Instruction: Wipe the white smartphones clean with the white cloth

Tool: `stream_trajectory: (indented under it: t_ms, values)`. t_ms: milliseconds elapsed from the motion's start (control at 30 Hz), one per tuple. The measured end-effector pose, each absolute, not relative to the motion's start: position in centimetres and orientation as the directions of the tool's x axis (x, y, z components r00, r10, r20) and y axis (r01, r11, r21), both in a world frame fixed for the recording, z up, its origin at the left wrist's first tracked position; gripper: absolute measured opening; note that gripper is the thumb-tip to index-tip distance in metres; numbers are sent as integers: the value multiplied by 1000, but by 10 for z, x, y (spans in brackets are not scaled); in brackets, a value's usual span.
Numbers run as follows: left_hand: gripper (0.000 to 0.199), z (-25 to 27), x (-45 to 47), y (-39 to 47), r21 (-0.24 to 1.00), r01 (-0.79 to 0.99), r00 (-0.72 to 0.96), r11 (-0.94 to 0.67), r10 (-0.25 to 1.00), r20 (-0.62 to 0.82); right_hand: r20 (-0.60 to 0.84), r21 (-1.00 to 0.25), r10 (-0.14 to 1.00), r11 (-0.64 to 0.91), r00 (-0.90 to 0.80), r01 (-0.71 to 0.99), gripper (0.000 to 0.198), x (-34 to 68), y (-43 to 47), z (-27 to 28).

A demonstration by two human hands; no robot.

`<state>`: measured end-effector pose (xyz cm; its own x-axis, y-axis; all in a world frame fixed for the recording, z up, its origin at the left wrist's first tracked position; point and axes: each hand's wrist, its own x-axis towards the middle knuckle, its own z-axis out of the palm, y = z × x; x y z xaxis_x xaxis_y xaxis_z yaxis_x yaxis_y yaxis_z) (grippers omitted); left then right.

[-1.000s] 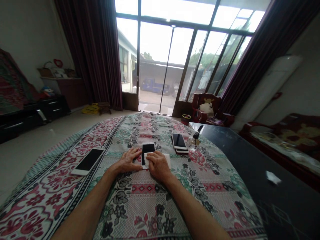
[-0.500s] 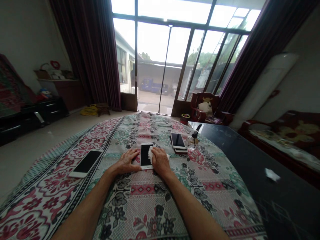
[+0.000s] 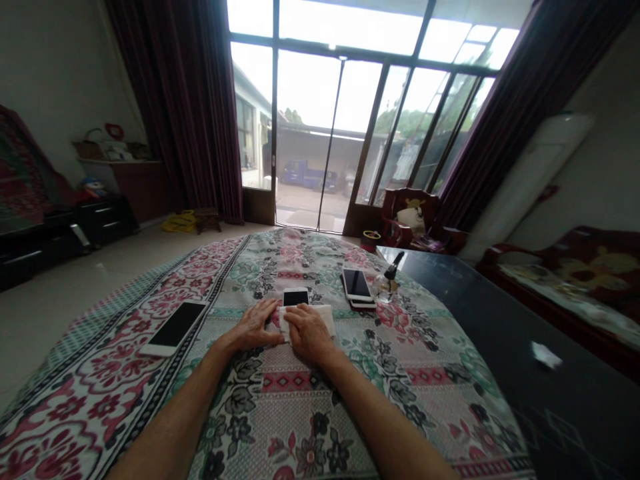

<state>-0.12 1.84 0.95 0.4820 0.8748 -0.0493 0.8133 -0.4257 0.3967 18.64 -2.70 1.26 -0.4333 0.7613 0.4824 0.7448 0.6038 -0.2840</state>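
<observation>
Flowered tablecloth [image 3: 295, 417] beneath hands. Left hand [image 3: 254, 325] spread wide. Right hand [image 3: 310, 335] palm down, fingers together; cannot tell if gripping. 1 phone [image 3: 175, 328] left, 2 stacked phones [image 3: 357, 285] right. Middle phone [image 3: 296, 297] between hands, partly under white tissue [image 3: 326, 317] beneath right fingers.

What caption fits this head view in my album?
Right hand on a tissue over a phone, left hand beside the phone.

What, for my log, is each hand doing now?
Left hand: open, at the left of the phone.
Right hand: on the cloth over the phone; grip can't be told.
</observation>
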Motion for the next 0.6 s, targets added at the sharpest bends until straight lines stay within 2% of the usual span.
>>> stream_trajectory:
  t_ms: [300,600]
  values:
    - [96,13,1,17,414,824,452,-386,889,-71,455,-286,787,572,-416,769,25,186,25,10]
    - [93,20,0,15,442,805,476,-396,876,-82,509,-458,859,332,-63,825,35,195,38,-8]
